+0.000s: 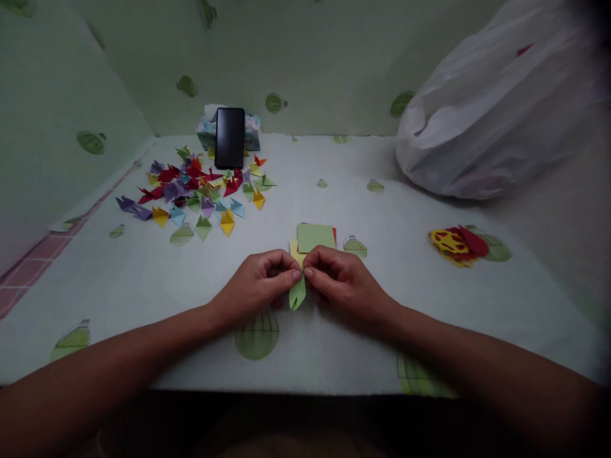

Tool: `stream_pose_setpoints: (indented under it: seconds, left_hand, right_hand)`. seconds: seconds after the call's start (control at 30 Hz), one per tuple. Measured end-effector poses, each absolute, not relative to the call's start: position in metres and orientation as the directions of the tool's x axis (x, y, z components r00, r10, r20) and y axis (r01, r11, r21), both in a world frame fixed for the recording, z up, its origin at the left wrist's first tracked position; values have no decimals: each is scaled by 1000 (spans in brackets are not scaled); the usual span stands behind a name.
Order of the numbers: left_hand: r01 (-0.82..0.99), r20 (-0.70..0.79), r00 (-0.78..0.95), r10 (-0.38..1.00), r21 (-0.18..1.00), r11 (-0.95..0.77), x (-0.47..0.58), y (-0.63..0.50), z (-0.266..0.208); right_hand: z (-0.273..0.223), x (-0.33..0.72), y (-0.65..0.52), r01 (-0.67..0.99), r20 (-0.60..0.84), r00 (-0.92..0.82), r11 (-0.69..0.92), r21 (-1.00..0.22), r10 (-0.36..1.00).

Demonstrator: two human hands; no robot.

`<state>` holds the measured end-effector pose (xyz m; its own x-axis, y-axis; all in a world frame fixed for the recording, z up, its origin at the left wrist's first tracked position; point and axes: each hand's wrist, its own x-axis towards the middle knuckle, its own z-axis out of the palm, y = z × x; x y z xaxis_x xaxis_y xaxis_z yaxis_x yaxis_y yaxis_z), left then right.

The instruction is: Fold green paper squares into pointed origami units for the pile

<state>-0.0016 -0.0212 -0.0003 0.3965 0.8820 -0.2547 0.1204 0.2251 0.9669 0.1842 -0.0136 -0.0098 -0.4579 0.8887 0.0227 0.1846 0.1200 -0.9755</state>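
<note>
Between my two hands is a small piece of folded green paper [296, 296], narrow, with its tip pointing down toward me. My left hand [267, 275] pinches it from the left with thumb and forefinger. From the right, my right hand [338, 277] pinches it the same way, the fingertips of both hands almost meeting. Just beyond my fingers lies a stack of square paper sheets [316, 238], a green one on top with red peeking out at its edge. A yellow sheet [294, 252] shows beside it, partly covered by my fingers.
Many small folded paper pieces [193, 184] in several colours lie heaped at the back left. Behind them a phone [230, 138] leans on a tissue box [252, 132]. A large white plastic bag [477, 121] stands back right. Red and yellow cut-outs [458, 245] lie at the right.
</note>
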Motion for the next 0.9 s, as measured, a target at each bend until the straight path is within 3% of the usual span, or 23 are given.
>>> stream_pose_setpoints:
  seconds: [0.9]
  left_hand:
    - [69,-275,403,873,960,271,-1,-20,0]
  right_hand:
    - [-10,183,-16,204,77,-453,187,-961,888]
